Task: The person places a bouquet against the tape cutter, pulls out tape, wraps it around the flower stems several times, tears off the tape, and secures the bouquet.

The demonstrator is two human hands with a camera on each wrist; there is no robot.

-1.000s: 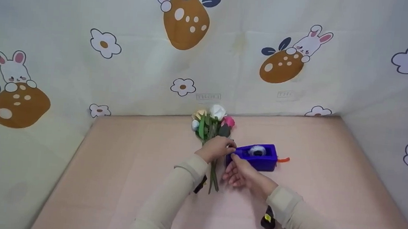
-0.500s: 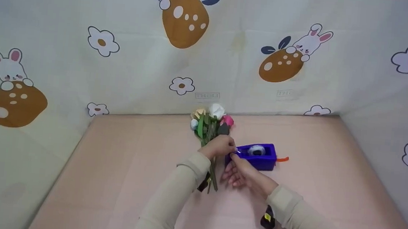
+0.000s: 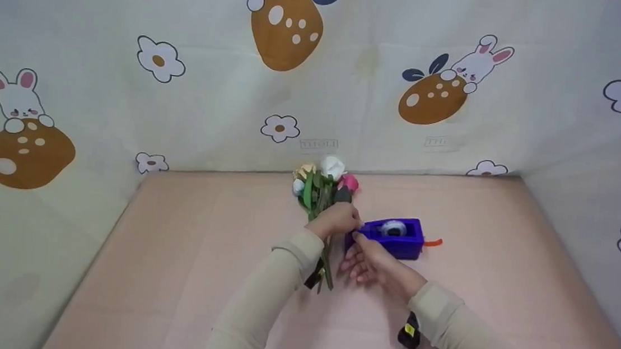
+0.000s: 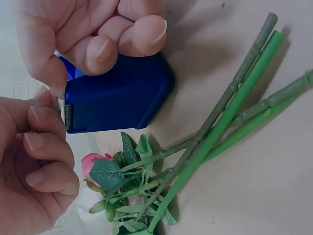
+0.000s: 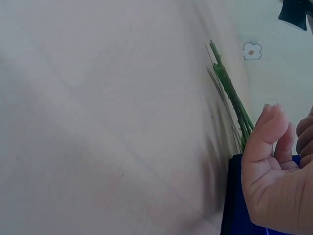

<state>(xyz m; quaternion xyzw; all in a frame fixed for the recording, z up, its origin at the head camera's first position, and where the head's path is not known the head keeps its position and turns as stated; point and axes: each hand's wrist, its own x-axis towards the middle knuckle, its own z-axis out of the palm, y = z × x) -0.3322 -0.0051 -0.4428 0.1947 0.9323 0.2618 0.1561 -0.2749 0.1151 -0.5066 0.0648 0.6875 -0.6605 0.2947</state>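
Note:
My left hand [image 3: 336, 220] reaches over the flower stems and pinches the end of clear tape [image 4: 55, 104] between thumb and index finger, right at the dispenser's toothed edge. The tape is barely visible. The blue tape dispenser [image 3: 402, 247] holds a tape roll [image 3: 394, 227] and lies to the right of the stems. At its front end, my right hand [image 3: 378, 262] touches the cutter edge with its thumb; its other fingers are loosely bent in front of the dispenser. A bunch of flowers [image 3: 323, 189], white, pink and yellow with green stems [image 4: 215, 137], lies beneath my left wrist.
A pinkish cloth covers the table [image 3: 196, 254]. An orange strip [image 3: 433, 242] sticks out behind the dispenser. Behind the table hangs a rabbit-patterned curtain [image 3: 210, 104]. A black wrist device [image 3: 409, 332] hangs under the right sleeve.
My left hand shifts slightly right and up, its fingertips staying near the cutter edge. Tape that glinted half a second ago shows less now. The right hand, dispenser and flowers hold their places.

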